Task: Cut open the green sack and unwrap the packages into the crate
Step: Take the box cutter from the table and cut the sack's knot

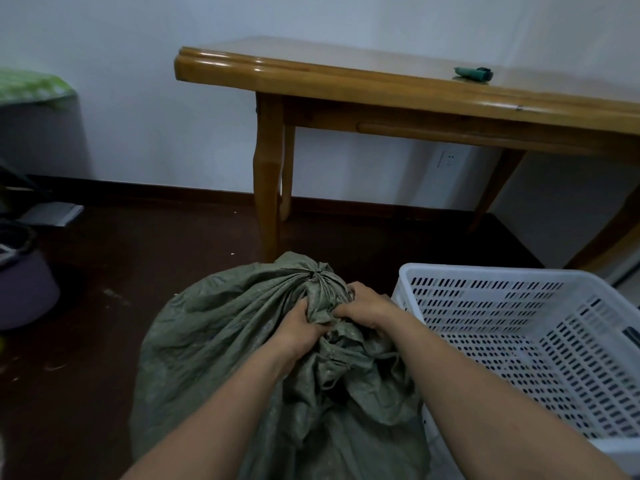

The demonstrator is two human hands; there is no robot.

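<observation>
Fingers (303, 308) of your left hand (298, 329) were curled tight into a bunched fold of the sack (214, 341), just below its neck. Your right hand (363, 311) gripped the same bunch from the other side, its fingertips buried in the cloth, so the two hands sat nearly touching. Neither hand held a tool. The sack stood on the dark floor (138, 271), full and rounded. Its neck was gathered into a knot (318, 275) on the far side of your hands, tied shut and uncut. The white crate (485, 270) sat just beside the sack on your right, and your right forearm crossed over its near corner. Beyond both stood a wooden table (346, 88) against the wall, with a small green tool (472, 74) lying on its top, well apart from your hands.
</observation>
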